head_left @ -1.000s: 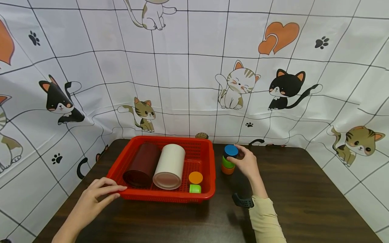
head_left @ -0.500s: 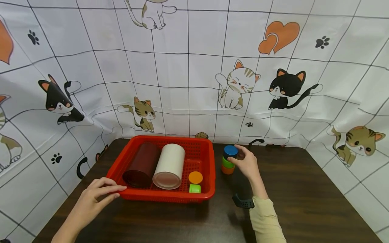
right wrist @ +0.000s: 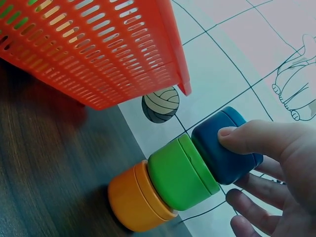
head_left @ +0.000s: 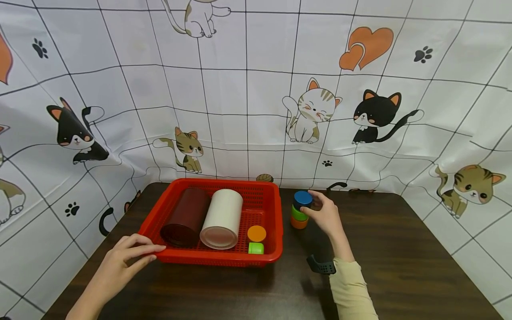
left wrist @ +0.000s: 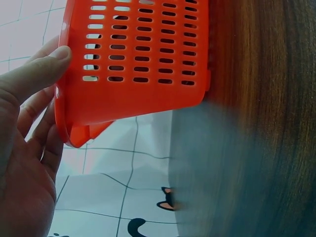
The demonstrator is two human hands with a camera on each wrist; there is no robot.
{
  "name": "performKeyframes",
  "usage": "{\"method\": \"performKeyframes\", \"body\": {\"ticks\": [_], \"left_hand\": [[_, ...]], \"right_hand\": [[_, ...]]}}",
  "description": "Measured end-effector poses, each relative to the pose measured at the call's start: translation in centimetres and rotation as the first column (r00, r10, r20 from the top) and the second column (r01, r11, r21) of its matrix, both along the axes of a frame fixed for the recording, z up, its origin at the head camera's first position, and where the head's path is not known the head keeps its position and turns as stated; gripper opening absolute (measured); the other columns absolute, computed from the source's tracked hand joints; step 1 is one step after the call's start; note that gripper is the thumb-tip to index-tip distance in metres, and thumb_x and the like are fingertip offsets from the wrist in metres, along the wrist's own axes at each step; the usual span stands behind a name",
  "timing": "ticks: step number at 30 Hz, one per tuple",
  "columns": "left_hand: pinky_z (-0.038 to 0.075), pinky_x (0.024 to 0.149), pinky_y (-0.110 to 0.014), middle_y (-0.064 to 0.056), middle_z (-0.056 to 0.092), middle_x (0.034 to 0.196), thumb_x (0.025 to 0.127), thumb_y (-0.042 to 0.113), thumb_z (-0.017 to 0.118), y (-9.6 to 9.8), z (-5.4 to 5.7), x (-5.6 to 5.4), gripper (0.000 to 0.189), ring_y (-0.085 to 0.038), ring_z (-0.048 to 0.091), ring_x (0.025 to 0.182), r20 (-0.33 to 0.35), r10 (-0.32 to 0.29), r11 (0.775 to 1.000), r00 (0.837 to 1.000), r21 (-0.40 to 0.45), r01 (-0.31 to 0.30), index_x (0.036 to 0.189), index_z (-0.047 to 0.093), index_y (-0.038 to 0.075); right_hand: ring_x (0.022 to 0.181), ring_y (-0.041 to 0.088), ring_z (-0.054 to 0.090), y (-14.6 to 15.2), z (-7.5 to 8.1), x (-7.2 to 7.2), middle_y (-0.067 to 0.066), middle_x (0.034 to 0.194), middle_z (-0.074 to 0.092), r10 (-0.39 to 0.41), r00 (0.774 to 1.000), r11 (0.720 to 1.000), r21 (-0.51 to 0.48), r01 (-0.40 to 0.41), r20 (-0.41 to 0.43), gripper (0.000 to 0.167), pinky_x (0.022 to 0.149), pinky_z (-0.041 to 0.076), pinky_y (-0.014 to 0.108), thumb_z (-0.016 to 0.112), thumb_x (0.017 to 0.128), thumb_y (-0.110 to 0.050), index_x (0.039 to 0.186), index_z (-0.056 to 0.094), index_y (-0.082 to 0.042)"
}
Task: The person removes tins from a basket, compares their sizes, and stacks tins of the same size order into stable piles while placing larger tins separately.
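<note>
Three small round lidded jars stand stacked to the right of a red plastic basket [head_left: 216, 258]. Orange [right wrist: 136, 197] is the bottom jar, the green jar [right wrist: 177, 175] sits in the middle, and the blue jar [right wrist: 212, 148] tops the stack. My right hand [head_left: 326, 215] holds the blue jar between thumb and fingers, right over the green one. At the basket's near left corner, my left hand [head_left: 124, 258] pinches the rim, thumb outside and fingers on the other side in the left wrist view.
Inside the basket lie a dark brown cylinder [head_left: 187, 215], a cream cylinder [head_left: 224, 213], an orange-lidded jar [head_left: 256, 233] and a small light-green jar [head_left: 256, 248]. All stand on a dark wooden table [head_left: 384, 253]. A cat-print sheet [head_left: 248, 98] hangs behind and at the sides.
</note>
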State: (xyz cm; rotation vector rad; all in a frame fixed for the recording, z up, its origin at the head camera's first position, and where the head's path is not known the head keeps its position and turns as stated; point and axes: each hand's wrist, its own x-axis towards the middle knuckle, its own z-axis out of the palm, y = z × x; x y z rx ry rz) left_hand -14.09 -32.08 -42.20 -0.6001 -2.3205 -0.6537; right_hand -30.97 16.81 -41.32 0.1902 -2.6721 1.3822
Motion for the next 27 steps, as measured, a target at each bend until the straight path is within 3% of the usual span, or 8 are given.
{"method": "performKeyframes", "body": {"ticks": [18,27], "left_hand": [[0.035,0.074,-0.013,0.015,0.061,0.098,0.061,-0.007,0.085,0.1,0.2,0.1,0.053,0.005,0.042,0.098,0.005,0.006,1.0,1.0,-0.003,-0.006,0.101,0.078,0.028],[0.036,0.075,-0.012,0.017,0.06,0.098,0.062,-0.007,0.085,0.2,0.3,0.2,0.052,0.006,0.041,0.098,0.025,0.027,1.0,0.999,-0.01,-0.027,0.101,0.079,0.027]], "right_hand": [[0.128,0.039,0.054,0.0,0.2,0.2,0.022,0.141,0.054,0.002,1.0,1.0,0.014,-0.002,-0.015,0.065,0.103,0.046,0.055,0.075,0.088,-0.027,0.146,0.047,-0.012],[0.136,0.037,0.045,-0.4,2.5,0.0,0.017,0.15,0.045,0.033,0.994,0.999,0.02,-0.031,-0.105,0.068,0.11,0.037,0.058,0.075,0.088,-0.026,0.147,0.043,-0.012]]}}
